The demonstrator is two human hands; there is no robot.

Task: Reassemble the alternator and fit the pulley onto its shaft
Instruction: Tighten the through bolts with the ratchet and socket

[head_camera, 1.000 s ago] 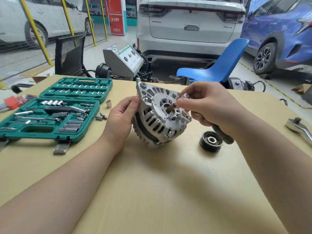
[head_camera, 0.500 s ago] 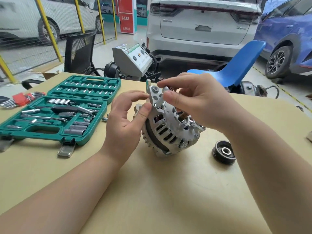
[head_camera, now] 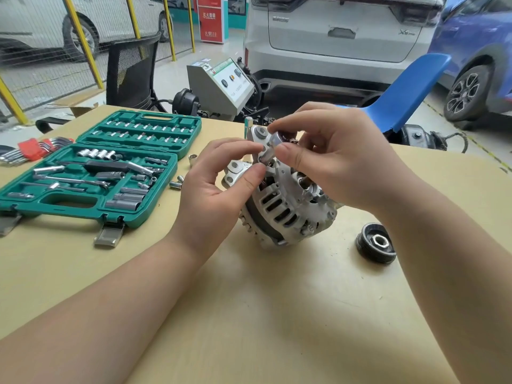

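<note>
Parked cars stand beyond the tabletop (head_camera: 249,314); mid-table the alternator (head_camera: 285,206) rests tilted; both hands, left hand (head_camera: 219,184) and right hand (head_camera: 340,159), pinch a small metal socket (head_camera: 270,151) at its top; the pulley (head_camera: 376,243) lies right, apart; a green socket case (head_camera: 91,173) sits left.

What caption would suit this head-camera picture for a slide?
Both hands, left and right, work a small metal piece at the alternator; pulley waits on the table.

A silver, slotted alternator (head_camera: 288,206) is showing beside a black ribbed pulley (head_camera: 376,243); a green socket case (head_camera: 91,200) is lying on the tan worktop (head_camera: 249,314).
</note>
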